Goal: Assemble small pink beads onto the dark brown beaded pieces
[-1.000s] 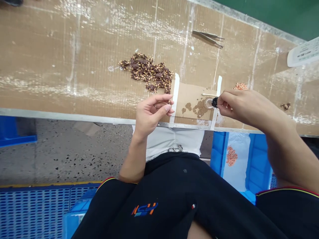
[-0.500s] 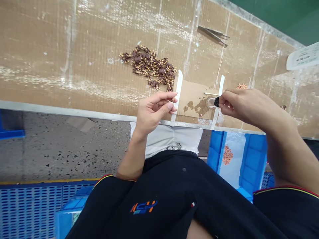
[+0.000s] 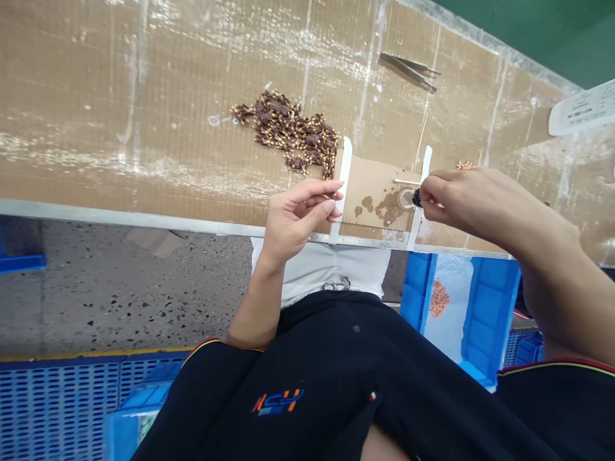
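Right hand (image 3: pixel 464 197) slightly shifted, pinching black piece (image 3: pixel 416 198), left hand (image 3: pixel 295 214) curled, grip uncertain, print on container (image 3: pixel 589 107) illegible

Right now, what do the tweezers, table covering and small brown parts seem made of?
Tweezers: probably metal, given their grey sheen.
Table covering: likely ribbed brown cardboard; its glare suggests clear film.
Small brown parts: perhaps metal at the glinting gold-coloured ends; the dull brown material is unclear.

The table (image 3: pixel 168 83) is offering open room left of the dark pile (image 3: pixel 298 131), which is blocking the way just beyond the left hand (image 3: pixel 291 214); farther right, tweezers (image 3: pixel 398 65) and a white container (image 3: pixel 583 109) are obstructing the far side.
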`<action>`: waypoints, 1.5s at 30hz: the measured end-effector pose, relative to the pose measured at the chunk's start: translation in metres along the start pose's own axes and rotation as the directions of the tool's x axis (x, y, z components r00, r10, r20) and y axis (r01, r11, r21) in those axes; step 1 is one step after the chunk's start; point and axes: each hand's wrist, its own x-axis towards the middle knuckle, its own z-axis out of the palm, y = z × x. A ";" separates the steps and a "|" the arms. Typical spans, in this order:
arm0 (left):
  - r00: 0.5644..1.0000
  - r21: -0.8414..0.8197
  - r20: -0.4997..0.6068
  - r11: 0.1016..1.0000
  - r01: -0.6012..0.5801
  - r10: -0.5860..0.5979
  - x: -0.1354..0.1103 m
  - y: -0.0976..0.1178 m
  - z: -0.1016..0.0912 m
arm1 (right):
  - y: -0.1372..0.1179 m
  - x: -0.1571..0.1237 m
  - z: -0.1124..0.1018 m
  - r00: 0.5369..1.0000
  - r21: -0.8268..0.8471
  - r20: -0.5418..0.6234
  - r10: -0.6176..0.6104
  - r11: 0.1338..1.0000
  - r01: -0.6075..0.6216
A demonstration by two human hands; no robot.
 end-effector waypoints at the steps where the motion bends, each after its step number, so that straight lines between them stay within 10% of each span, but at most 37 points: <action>1: 1.000 0.009 0.003 1.000 -0.008 0.008 0.000 -0.001 0.000 | 0.000 0.000 -0.002 1.000 0.021 0.008 -0.006 1.000 0.005; 9: 1.000 -0.004 0.004 1.000 -0.010 0.010 0.001 -0.003 0.001 | 0.014 -0.014 0.001 0.979 0.170 -0.200 0.027 0.985 0.007; 14: 1.000 -0.007 -0.001 1.000 -0.029 0.029 0.005 -0.003 0.001 | 0.004 -0.032 0.009 0.877 0.494 -0.462 0.132 0.860 0.130; 20: 0.999 -0.047 0.048 0.999 0.005 -0.003 -0.008 0.012 0.027 | -0.066 -0.029 0.038 0.710 0.880 -0.474 0.522 0.240 0.411; 24: 0.990 -0.051 0.114 0.995 0.086 -0.080 -0.019 0.024 0.048 | -0.103 -0.018 0.059 0.761 0.855 -0.304 0.573 -0.189 0.483; 27: 0.972 -0.045 0.169 0.983 0.175 -0.166 -0.022 0.027 0.059 | -0.112 -0.017 0.068 0.805 0.827 -0.199 0.559 -0.346 0.444; 45: 0.907 -0.107 0.228 0.917 0.385 -0.354 -0.027 0.020 0.075 | -0.116 -0.034 0.057 0.805 0.848 -0.124 0.580 -0.360 0.389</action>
